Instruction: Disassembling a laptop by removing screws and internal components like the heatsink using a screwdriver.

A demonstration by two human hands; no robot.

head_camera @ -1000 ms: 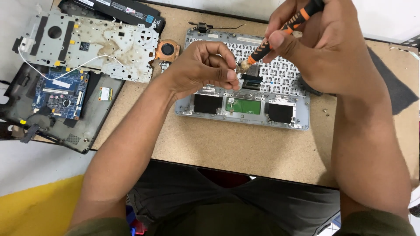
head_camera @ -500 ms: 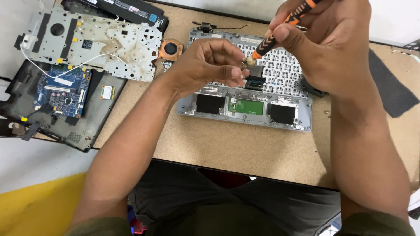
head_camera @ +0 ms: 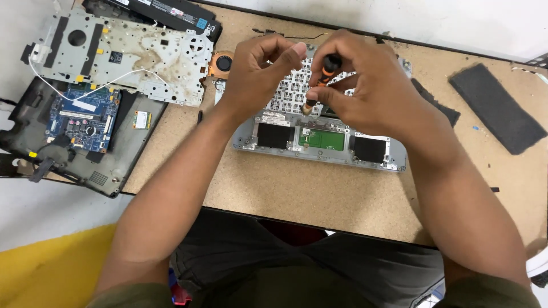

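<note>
A chipboard table (head_camera: 319, 194) is seen from above, and everything is laid out upon it. Near its middle an upturned silver laptop palmrest (head_camera: 319, 137) is placed, its keyboard backplate (head_camera: 288, 91) and a green touchpad board (head_camera: 322, 138) being exposed between two black pads. To the left of the palmrest, a dark laptop base (head_camera: 68, 148) is set at the table's corner, with a blue motherboard (head_camera: 83, 117) seated in it. A stained grey metal frame (head_camera: 120, 54) is laid just above that base, and a white wire is draped across it. Just left of the palmrest's upper corner a copper-coloured fan (head_camera: 221, 63) is found. Well to the right of the palmrest a dark foam strip (head_camera: 496, 108) is lying (a second dark piece is partly hidden by the right forearm).

Above the palmrest's keyboard area both hands are held close together. An orange-and-black screwdriver (head_camera: 324, 77) is pinched by the fingers of the right hand (head_camera: 371, 91), its tip pointed down at the palmrest. The left hand (head_camera: 257, 74) is curled, fingers bent inward, its thumb extended towards the screwdriver; whether the tool is touched by it cannot be told.
</note>
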